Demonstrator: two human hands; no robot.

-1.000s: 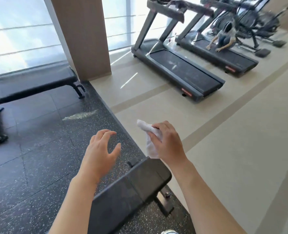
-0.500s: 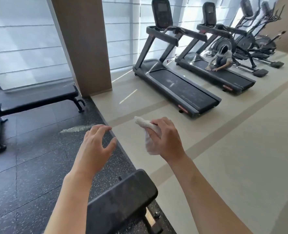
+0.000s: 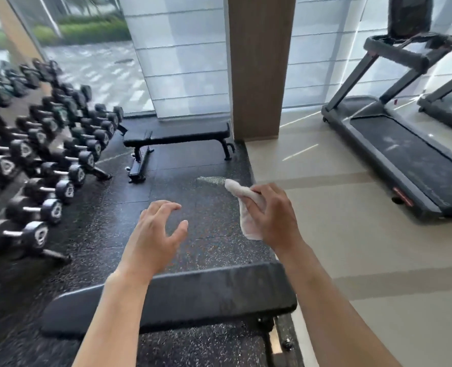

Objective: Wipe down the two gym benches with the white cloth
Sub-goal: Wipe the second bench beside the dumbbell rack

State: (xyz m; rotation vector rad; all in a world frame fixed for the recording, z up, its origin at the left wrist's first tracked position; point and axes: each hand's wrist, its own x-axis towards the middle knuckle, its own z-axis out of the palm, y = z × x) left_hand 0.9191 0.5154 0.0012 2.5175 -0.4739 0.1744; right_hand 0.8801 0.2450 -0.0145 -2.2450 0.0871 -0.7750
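Benches number 2: the far bench point(image 3: 177, 135) stands by the window, the near bench point(image 3: 193, 295) just below both forearms. Left hand point(image 3: 153, 234) hovers with fingers spread, holding nothing; right hand point(image 3: 270, 215) pinches the white cloth point(image 3: 242, 205), bunched, in mid-air. Bunched like that, it risks touching little pad and leaving strips unwiped.

Dumbbell rack point(image 3: 42, 160), treadmill point(image 3: 405, 154), bright windows point(image 3: 182, 62)

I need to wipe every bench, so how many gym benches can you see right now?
2. The near bench lies crosswise right below the hands. The far bench stands by the window, left of the wooden pillar. Others may be out of frame.
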